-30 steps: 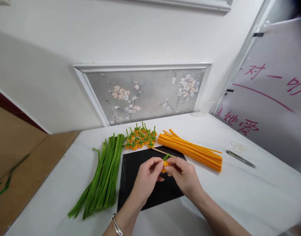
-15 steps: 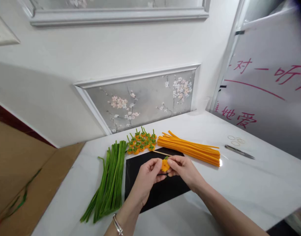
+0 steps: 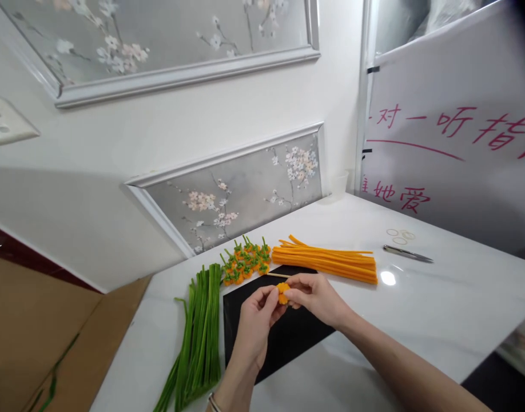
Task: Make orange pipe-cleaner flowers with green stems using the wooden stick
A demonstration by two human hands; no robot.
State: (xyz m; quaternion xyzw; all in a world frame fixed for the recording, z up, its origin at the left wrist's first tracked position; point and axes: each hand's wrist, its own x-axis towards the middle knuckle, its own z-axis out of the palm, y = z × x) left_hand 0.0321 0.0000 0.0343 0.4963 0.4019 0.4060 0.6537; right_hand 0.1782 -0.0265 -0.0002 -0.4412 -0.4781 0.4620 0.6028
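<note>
Between the fingertips of my left hand (image 3: 262,312) and my right hand (image 3: 313,294) is a small orange pipe-cleaner flower (image 3: 283,293), pinched from both sides. Both hands are above a black mat (image 3: 283,355). Just behind them a thin pale stick (image 3: 276,275) lies partly on the mat, its right end hidden by my right hand. Several finished-looking orange pieces with green tops and stems (image 3: 245,260) sit in a cluster beyond the mat. A bundle of green pipe cleaners (image 3: 198,337) lies left of my left hand, and orange pipe cleaners (image 3: 326,260) lie behind my right hand.
On the right of the white table (image 3: 438,309) are tweezers (image 3: 408,254) and several thin rubber bands (image 3: 400,240). A cardboard box (image 3: 43,309) stands at the left edge. The wall with framed floral panels (image 3: 254,200) borders the back, beside a board with red writing (image 3: 442,143).
The view has tilted up and shifted right. The orange flower has turned in my fingers, and the green bit that showed above it is now hidden. Both hands keep their pinch.
</note>
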